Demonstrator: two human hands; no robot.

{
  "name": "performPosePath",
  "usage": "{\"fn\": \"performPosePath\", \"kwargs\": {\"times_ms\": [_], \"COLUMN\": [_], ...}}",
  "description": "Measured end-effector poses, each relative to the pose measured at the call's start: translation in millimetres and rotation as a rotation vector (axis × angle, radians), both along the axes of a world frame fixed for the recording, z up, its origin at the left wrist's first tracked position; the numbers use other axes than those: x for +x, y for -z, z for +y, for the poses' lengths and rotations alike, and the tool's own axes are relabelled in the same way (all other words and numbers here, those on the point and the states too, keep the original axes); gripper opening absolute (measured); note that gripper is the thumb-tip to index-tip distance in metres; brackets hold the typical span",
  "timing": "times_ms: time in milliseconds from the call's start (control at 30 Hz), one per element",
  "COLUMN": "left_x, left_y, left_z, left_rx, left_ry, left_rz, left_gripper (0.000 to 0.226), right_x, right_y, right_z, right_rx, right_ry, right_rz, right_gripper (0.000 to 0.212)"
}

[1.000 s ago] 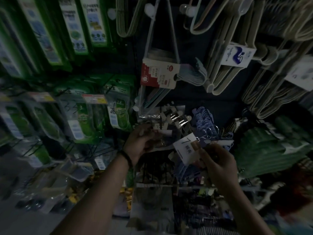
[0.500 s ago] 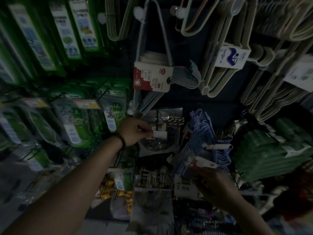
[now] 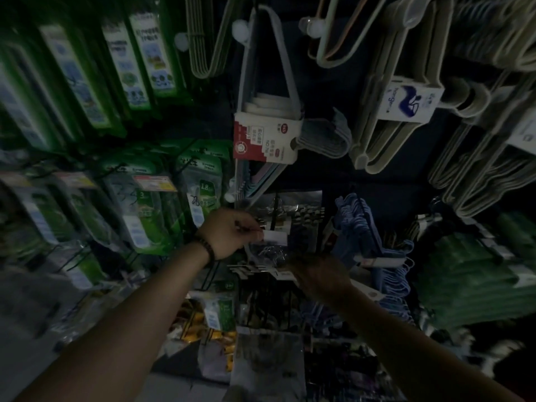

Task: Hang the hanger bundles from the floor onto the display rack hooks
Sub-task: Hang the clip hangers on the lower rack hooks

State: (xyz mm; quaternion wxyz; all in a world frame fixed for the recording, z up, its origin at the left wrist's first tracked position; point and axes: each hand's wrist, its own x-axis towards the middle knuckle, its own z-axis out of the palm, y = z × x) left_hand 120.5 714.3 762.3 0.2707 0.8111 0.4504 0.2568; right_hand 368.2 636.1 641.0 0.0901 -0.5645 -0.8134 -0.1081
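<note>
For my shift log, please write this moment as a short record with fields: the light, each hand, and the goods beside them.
light: very dim
left hand: pinches a white label in front of a clear packet
right hand: just below that packet; grip too dark to tell
right of packet: blue hanger bundle, then green hanger bundle
left of packet: green packets

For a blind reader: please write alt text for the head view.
At a dim display rack, the left hand pinches a white tag on a clear packet; the blurred right hand is below it, beside blue hangers.
</note>
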Motion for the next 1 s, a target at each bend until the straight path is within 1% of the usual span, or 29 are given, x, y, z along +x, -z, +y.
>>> {"fn": "performPosePath", "kwargs": {"times_ms": [133,233,300,400,467,533,633,733,833,900,933,1000], "left_x": [1.5,2.7,2.9,2.8,3.3,3.7,3.3,2.2,2.1,2.4,2.5,1.9], "left_y": [0.1,-0.7,-0.7,-0.6,-0.2,0.0,1.6,4.3,7.8,12.3,14.6,19.0], "left_z": [-0.9,-1.5,-1.4,-1.7,-2.1,-3.1,-4.8,-6.7,-11.1,-14.4,-16.0,-19.4], "left_rx": [0.001,0.002,0.012,0.011,0.012,0.001,0.005,-0.006,-0.030,-0.022,-0.013,0.030], "left_ry": [0.004,0.010,0.023,0.020,0.015,0.021,0.030,0.005,-0.011,-0.032,-0.049,-0.068], "left_rz": [0.007,0.009,0.018,0.038,0.039,0.020,0.017,-0.001,-0.039,-0.041,-0.036,0.005], "left_gripper": [0.006,0.004,0.004,0.004,0.004,0.003,0.003,0.004,0.005,0.006,0.006,0.008], "right_x": [5.5,6.7,8.1,10.0,11.4,13.6,15.6,6.7,1.4,4.1,5.9,10.5], "right_y": [-3.2,-4.4,2.8,5.2,3.6,0.4,-1.1,-5.3,-2.2,4.4,8.0,16.4], "right_z": [15.2,25.6,31.7,36.3,38.9,46.0,66.7,87.0,103.7,113.9,117.0,120.7], "right_rx": [0.115,0.106,0.067,0.070,0.110,0.148,0.106,0.084,0.018,-0.006,0.002,0.049], "right_ry": [-0.066,-0.049,-0.017,-0.004,0.012,0.001,0.010,0.104,0.192,0.213,0.220,0.233], "right_rz": [-0.055,-0.090,-0.040,0.084,0.072,0.081,0.151,0.218,0.268,0.353,0.397,0.416], "right_gripper": [0.041,0.040,0.041,0.049,0.049,0.042,0.032,0.025,0.029,0.033,0.037,0.044]}}
